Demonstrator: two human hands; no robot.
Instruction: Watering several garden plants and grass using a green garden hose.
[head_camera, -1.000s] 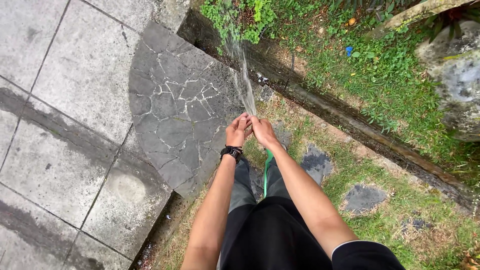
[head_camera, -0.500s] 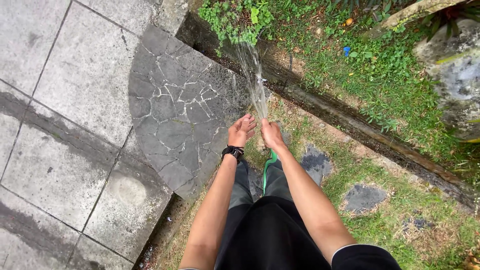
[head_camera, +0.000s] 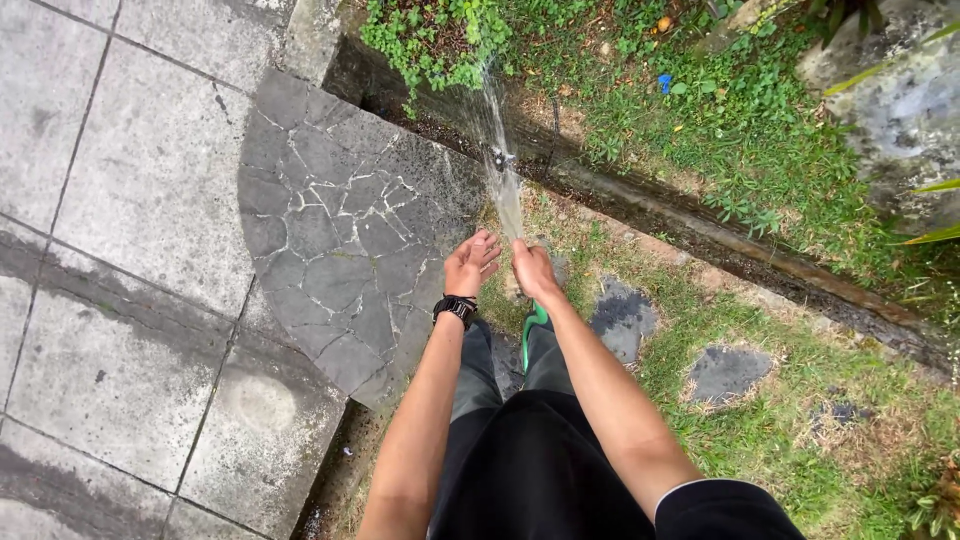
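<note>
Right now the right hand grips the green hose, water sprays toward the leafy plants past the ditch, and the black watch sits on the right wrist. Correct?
Not quite. The black watch sits on the left wrist, as the head view shows. The rest holds: the right hand grips the green hose, and water sprays toward the leafy plants past the ditch.

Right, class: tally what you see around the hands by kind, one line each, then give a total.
Hands: 2, left and right
Green hose: 1
Black watch: 1
Water jet: 1
Dark stepping stones in the grass: 2 clear ones
Total: 7
</note>
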